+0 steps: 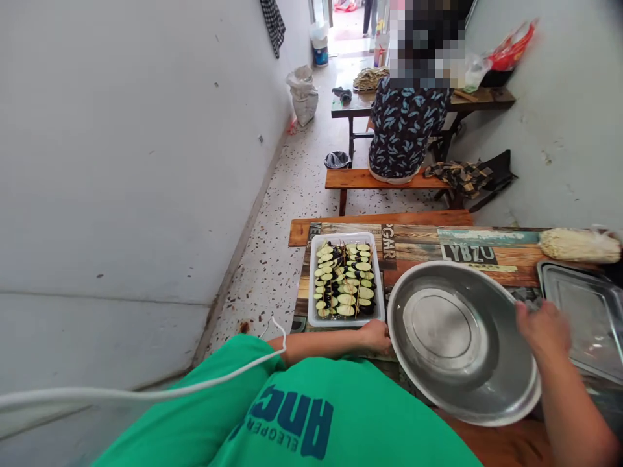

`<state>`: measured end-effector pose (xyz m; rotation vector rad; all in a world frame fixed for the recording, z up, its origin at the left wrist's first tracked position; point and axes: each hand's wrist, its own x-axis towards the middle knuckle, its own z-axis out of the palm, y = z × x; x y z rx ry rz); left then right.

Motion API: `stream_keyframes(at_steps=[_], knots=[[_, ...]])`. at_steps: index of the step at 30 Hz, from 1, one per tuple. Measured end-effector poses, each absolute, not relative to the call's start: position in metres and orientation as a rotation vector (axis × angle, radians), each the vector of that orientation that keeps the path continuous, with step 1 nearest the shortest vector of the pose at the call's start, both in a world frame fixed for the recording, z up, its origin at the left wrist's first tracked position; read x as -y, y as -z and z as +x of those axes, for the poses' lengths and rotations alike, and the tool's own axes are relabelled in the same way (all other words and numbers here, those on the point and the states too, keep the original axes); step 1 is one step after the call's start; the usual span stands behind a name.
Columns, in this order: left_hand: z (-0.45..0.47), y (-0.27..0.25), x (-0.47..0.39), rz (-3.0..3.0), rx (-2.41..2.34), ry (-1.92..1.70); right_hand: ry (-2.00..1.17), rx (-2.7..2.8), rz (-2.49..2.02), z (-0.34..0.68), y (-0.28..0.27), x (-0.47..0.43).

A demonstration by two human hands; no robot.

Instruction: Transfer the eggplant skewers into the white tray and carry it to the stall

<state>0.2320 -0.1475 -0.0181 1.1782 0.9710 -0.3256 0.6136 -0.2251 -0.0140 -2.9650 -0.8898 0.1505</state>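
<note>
A large steel basin (445, 331) is tilted over the near part of the patterned table. My left hand (376, 337) is closed on its left rim. At the basin's upper right rim is my right hand (545, 327), smeared by motion, its fingers curled in. A small greyish patch shows by those fingertips; I cannot make out what it is. Nothing is visible inside the basin. Left of it, close to my left hand, a white plastic tray (312, 285) holds rows of sliced eggplant (346, 299) on thin wooden skewers.
A metal tray with a clear cover (591, 318) lies on the right, below a bag of pale thin strands (579, 245). Across the table (413, 237), a person in a patterned shirt (409, 130) sits on a wooden bench (350, 179). A white cable (195, 381) crosses my green shirt.
</note>
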Motion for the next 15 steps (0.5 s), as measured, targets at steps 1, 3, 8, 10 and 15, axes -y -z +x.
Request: stream_keyframes(at_steps=[1,3,8,10,15], knots=[[0.224,0.011,0.142,1.176,-0.948,0.378,-0.035,0.999,-2.838,0.582,0.000,0.208],[0.202,-0.008,0.129,1.166,-0.894,0.459,-0.034,1.205,-2.560,0.502,-0.019,0.168],[0.111,-0.052,0.083,1.203,-0.858,0.312,-0.412,1.450,-2.415,0.298,-0.010,0.072],[0.068,-0.061,0.066,1.196,-0.940,0.194,-0.472,1.291,-2.560,0.246,0.003,0.046],[-0.032,-0.068,0.033,1.142,-1.048,0.034,-0.406,1.126,-2.744,0.178,0.028,0.021]])
